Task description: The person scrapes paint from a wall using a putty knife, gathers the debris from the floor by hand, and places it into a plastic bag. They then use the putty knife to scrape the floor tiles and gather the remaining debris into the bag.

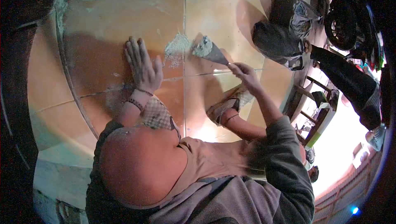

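Observation:
My left hand [143, 68] lies on the tiled floor [99, 13] with its fingers stretched out, a beaded bracelet at its wrist. My right hand [244, 74] is wrapped round the handle end of a putty knife [216, 55]. Pale grey paste [203, 46] sits on the wide blade, which points up and to the left. Between the blade and my left hand, a patch of the same paste [176, 50] is spread beside the joint between two tiles.
My sandalled foot [225, 110] rests on the tiles below the knife. Dark plastic bags [274, 38] stand at the upper right. Beyond them are a person's dark-clothed leg [346, 73] and a wooden frame [315, 108].

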{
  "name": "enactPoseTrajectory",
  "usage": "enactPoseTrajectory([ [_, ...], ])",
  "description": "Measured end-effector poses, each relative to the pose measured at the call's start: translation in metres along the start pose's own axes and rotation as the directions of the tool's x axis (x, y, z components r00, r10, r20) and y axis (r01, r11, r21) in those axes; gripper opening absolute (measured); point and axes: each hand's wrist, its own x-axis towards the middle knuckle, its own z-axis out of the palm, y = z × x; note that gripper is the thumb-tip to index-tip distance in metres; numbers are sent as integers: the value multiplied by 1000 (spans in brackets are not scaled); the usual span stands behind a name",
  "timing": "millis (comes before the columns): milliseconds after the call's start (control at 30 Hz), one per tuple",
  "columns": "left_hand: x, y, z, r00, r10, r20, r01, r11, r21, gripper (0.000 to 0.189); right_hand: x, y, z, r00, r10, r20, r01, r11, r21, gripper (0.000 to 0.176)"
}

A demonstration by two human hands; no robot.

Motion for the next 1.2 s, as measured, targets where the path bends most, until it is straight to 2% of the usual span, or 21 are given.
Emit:
enactPoseTrajectory([
  [33,0,3,3,1000,-2,3,2,1000,1,65,1,-6,-6,1000,-15,-9,14,997,-70,44],
  [100,8,11,13,983,145,112,-142,989,-33,67,11,-15,-11,999,-39,-15,36,989,-141,44],
  [167,12,21,22,983,154,98,-150,988,-40,67,22,-22,-10,999,-53,5,52,959,-279,44],
  [267,13,35,33,982,150,114,-147,988,-39,68,31,-36,3,990,-138,-12,126,936,-328,44],
  [333,16,44,35,959,233,158,-211,966,-147,69,35,-38,6,989,-146,3,139,930,-340,44],
  [400,16,46,44,961,241,133,-215,960,-182,69,38,-39,7,988,-153,18,149,922,-357,45],
  [500,16,55,44,934,307,183,-247,925,-290,70,37,-33,8,995,-95,0,89,931,-353,44],
  [533,15,57,44,935,306,178,-248,924,-290,70,37,-31,9,993,-118,15,117,943,-313,44],
  [600,13,60,47,905,373,203,-270,874,-403,72,38,-31,8,989,-143,30,146,951,-273,43],
  [767,12,61,50,904,388,178,-284,858,-428,73,43,-31,7,990,-136,39,141,937,-321,43],
  [867,15,61,48,877,422,230,-272,831,-486,73,40,-37,7,987,-156,51,163,917,-363,44],
  [900,16,58,48,897,408,166,-266,802,-535,73,46,-28,6,989,-125,82,144,948,-284,45],
  [933,16,55,48,915,391,104,-262,769,-583,72,47,-26,5,989,-126,76,143,949,-281,45],
  [967,16,49,46,911,400,104,-269,765,-585,72,48,-24,3,991,-107,84,126,951,-282,45],
  [1033,15,34,42,957,282,69,-179,762,-622,68,50,-19,-1,992,-88,85,109,954,-278,45],
  [1067,16,28,37,954,291,71,-186,761,-622,68,51,-16,-3,987,-94,133,121,969,-216,43],
  [1133,23,17,21,988,153,1,-128,831,-541,62,46,-16,-9,979,-107,174,133,980,-148,41],
  [1200,35,17,-16,991,95,93,-65,959,-277,59,30,-36,-20,964,-100,245,116,992,-51,35],
])
